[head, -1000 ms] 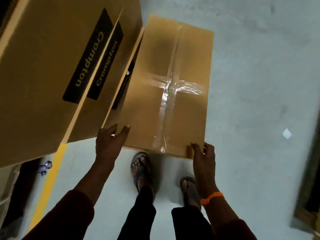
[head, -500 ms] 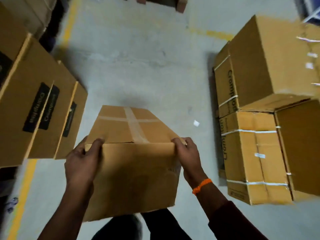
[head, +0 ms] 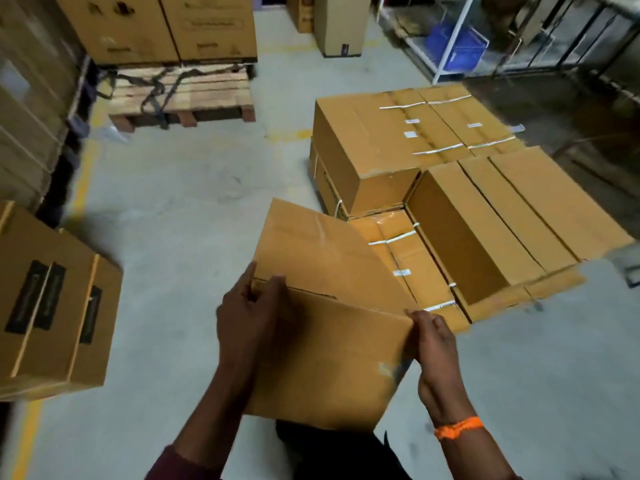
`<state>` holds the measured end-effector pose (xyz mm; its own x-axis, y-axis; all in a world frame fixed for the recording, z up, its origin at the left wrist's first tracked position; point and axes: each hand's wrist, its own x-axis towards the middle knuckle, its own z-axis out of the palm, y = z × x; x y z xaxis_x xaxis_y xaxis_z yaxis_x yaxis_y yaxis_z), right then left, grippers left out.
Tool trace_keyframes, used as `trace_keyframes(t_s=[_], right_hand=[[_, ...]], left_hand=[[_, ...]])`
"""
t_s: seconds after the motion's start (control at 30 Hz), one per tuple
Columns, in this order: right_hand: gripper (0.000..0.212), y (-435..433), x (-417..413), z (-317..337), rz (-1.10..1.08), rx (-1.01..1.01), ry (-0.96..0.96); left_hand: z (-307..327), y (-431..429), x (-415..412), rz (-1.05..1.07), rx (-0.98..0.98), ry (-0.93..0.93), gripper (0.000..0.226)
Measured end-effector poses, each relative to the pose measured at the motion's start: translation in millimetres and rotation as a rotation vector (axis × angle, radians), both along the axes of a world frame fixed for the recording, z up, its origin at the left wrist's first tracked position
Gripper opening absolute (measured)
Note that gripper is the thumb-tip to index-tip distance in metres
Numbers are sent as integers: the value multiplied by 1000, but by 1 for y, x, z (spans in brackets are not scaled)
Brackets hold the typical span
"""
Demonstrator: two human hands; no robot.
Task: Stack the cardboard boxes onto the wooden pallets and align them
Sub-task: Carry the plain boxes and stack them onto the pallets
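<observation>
I hold a plain cardboard box (head: 325,306) in the air in front of me, tilted, its taped top facing away. My left hand (head: 251,317) grips its upper left corner and my right hand (head: 434,344) grips its right edge. Just right of it stands a stack of strapped cardboard boxes (head: 433,174) with an uneven top; whatever carries them is hidden. A wooden pallet (head: 183,95) with a dark strap lying across it sits on the floor at the back left, with large boxes (head: 156,26) on its far side.
Boxes with black labels (head: 52,306) stand at the left edge, more stacked cartons behind them. A tall box (head: 339,26) stands at the back centre. Metal racks with a blue crate (head: 457,46) fill the back right. Grey concrete floor (head: 180,202) with yellow lines lies between.
The box has come up off the floor into both hands. My view has swung up and right, and the strapped stack now lies close beside the box.
</observation>
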<state>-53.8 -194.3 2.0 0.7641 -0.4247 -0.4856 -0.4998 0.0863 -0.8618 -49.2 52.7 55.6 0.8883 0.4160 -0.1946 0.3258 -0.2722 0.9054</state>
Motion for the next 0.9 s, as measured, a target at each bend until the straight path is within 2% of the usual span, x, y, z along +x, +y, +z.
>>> trace_keyframes(t_s=[0.1, 0.23, 0.4, 0.47, 0.53, 0.6, 0.7, 0.83, 0.9], right_hand=[[17, -70, -9, 23, -39, -55, -55], [19, -149, 7, 21, -58, -106, -99], [26, -236, 74, -1, 18, -143, -121], [17, -274, 114, -14, 64, -142, -131], [11, -316, 161, -30, 160, -159, -137], [16, -352, 203, -56, 255, -172, -129], [27, -397, 239, -112, 371, -159, -100], [48, -440, 259, -182, 548, 10, -38], [59, -450, 256, -216, 658, -5, 1]], left_hand=[[17, -67, -11, -9, -67, -49, 51], [5, -139, 7, -6, -129, -32, 51], [-29, -228, 46, 138, -239, -19, 44], [-48, -266, 69, 218, -279, -9, 39], [-68, -307, 97, 301, -317, 21, 36], [-100, -344, 126, 324, -356, 51, 36], [-160, -377, 157, 358, -394, 108, 43], [-242, -397, 165, 368, -487, 209, 45], [-269, -405, 157, 355, -551, 271, 56]])
